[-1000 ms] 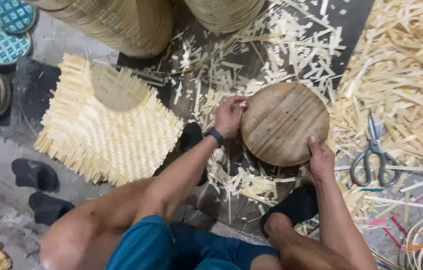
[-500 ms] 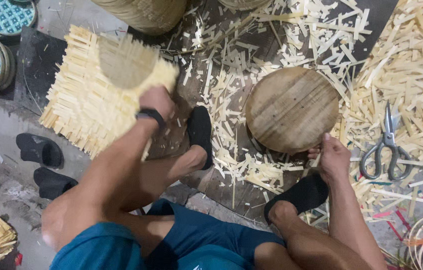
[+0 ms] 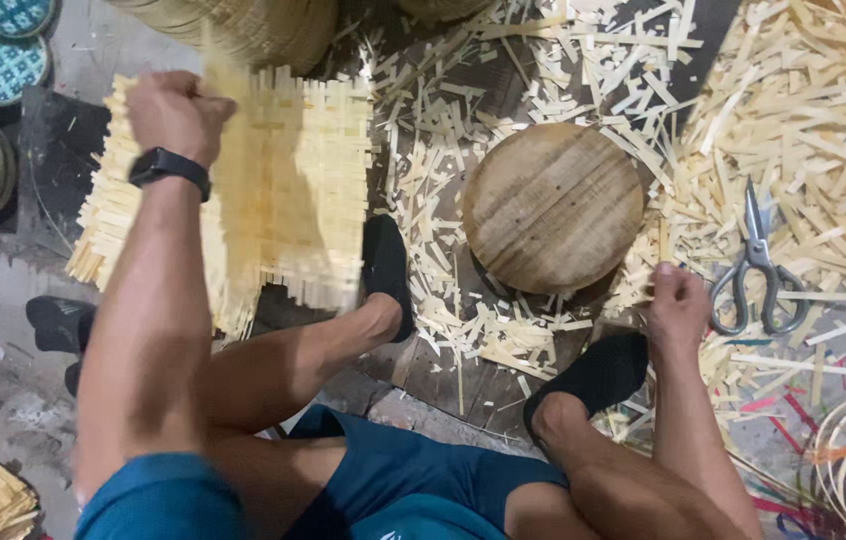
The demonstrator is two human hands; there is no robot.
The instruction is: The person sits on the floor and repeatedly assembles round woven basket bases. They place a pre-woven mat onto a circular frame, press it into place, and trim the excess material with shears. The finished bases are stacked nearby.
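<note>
From the head camera we see our left hand closed in a fist on the edge of a pale yellow square woven bamboo mat, blurred and tilted above the floor. Our right hand rests among the bamboo offcuts, fingers curled; whether it pinches anything we cannot tell. It lies just beside the round wooden block, near the metal scissors.

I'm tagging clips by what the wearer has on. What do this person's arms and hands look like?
Both arms are bare, with no sleeves reaching the forearms and no gloves. The left hand has a black band, like a watch or tracker, around its wrist. The right hand and its wrist carry nothing visible: no watch, ring or glove.
</note>
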